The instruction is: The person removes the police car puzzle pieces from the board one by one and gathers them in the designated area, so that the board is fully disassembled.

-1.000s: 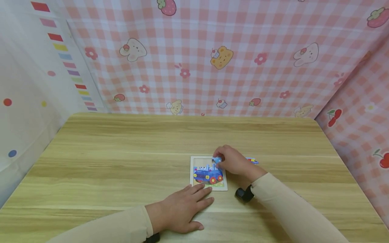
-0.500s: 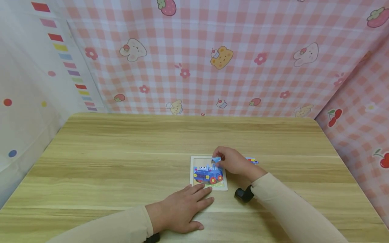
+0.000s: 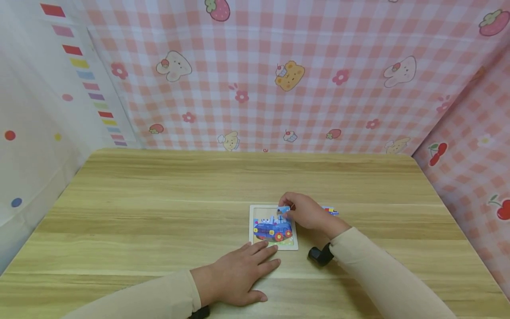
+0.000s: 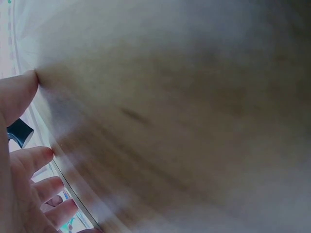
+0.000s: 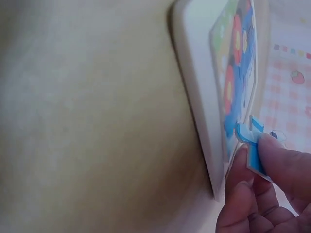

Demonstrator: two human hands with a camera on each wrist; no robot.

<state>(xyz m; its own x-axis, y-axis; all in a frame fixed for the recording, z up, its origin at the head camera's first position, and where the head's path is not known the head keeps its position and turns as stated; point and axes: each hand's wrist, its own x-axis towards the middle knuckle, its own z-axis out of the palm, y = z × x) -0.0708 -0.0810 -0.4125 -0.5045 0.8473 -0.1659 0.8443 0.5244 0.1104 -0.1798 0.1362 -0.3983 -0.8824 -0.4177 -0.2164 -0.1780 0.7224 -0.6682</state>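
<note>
A puzzle board [image 3: 252, 228] with a pale frame lies on the table, partly filled with a blue tractor picture [image 3: 267, 228]. Its upper left part shows bare backing. Over the upper right of the board, my right hand [image 3: 304, 213] pinches a light blue puzzle piece [image 3: 283, 210] between thumb and fingers; the right wrist view shows the piece [image 5: 255, 150] tilted up from the board. My left hand [image 3: 239, 272] lies flat with fingers spread, its fingertips at the board's lower edge. In the left wrist view, the left fingers [image 4: 51, 187] are straight along that edge.
Another colourful puzzle piece or pieces [image 3: 330, 210] lie right of the board, partly behind the right hand. A black wrist device [image 3: 320, 255] sits under the right sleeve. The wooden table [image 3: 139, 199] ends at a pink checked curtain [image 3: 239, 66].
The pinched piece has tilted slightly above the board's upper right. Both hands stay in nearly the same place.
</note>
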